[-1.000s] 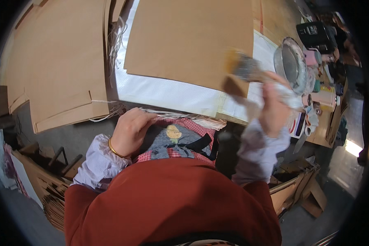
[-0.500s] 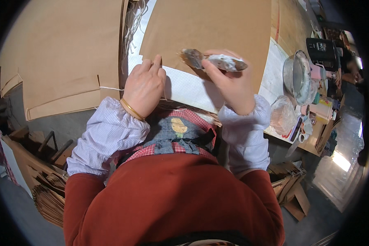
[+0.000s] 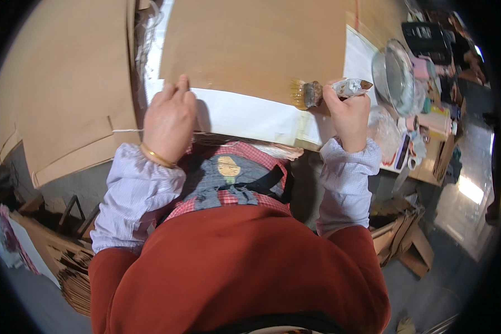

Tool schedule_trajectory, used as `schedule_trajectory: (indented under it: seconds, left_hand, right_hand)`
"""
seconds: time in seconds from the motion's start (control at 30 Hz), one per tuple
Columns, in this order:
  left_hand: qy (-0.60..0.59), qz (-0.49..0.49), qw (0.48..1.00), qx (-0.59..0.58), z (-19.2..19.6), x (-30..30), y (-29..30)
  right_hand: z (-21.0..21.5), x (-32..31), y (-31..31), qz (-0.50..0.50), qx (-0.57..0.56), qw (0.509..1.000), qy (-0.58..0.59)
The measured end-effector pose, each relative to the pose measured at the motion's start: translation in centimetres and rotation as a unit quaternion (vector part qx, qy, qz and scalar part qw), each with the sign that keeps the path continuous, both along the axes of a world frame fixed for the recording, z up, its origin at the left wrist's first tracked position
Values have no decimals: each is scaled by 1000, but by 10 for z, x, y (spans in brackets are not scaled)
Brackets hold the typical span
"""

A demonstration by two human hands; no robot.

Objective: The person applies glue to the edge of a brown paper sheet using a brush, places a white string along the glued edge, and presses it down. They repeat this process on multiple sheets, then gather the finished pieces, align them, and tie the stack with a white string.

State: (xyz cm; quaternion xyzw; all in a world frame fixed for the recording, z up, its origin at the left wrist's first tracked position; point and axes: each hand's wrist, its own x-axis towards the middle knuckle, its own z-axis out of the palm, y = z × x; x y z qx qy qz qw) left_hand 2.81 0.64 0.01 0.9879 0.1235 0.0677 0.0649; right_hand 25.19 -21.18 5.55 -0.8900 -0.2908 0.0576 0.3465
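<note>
Brown paperboard sheet: the brown paperboard sheet [image 3: 256, 44] is lying flat on the white underlay [image 3: 250, 114] in mid-scene, its near edge running between both hands; uneven pressure could be skewing it out of line.
Left hand: the left hand [image 3: 170, 119] is resting palm down by the sheet's near left corner, fingers extended and gripping nothing; if those fingertips are pressing too lightly, a pull from the right could be dragging the sheet.
Right hand: the right hand [image 3: 348, 114] is gripping the smeared handle of the brush [image 3: 313, 93]; if that coating is slick, the grip could be slipping.
Bristles: they are pointing left, over the sheet near its right corner, with contact impossible to tell; if they are carrying something wet, overrunning the near edge could be smearing the underlay.
Metal basin: the metal basin [image 3: 379, 78] is standing just right of the brush handle; a wide swing rightward could be knocking its rim.
White cord: the white cord [image 3: 128, 131] is jutting from the brown panel [image 3: 67, 67] toward the left wrist, where it could be snagging the sleeve [image 3: 142, 183].
</note>
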Motion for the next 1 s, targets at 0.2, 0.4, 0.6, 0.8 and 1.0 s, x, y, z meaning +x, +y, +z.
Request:
schedule_trajectory:
  seconds: [0.2,0.4,0.6,0.8,1.0]
  left_hand:
    - [10,-1,1000,25,3,1,-1]
    - [-11,-15,1000,17,3,-6,0]
    - [-40,135,852,-504,38,-36,-14]
    - [-41,-92,862,-497,110,-40,-26]
    - [-123,-42,877,-462,145,-24,-23]
  right_hand:
    - [-11,11,-8,-45,-111,986,-113]
    - [10,25,-37,-56,141,984,94]
    - [-3,41,-186,-214,51,956,-195]
    - [-17,-31,-118,44,-43,944,-324]
    - [-13,-107,-21,392,295,839,232]
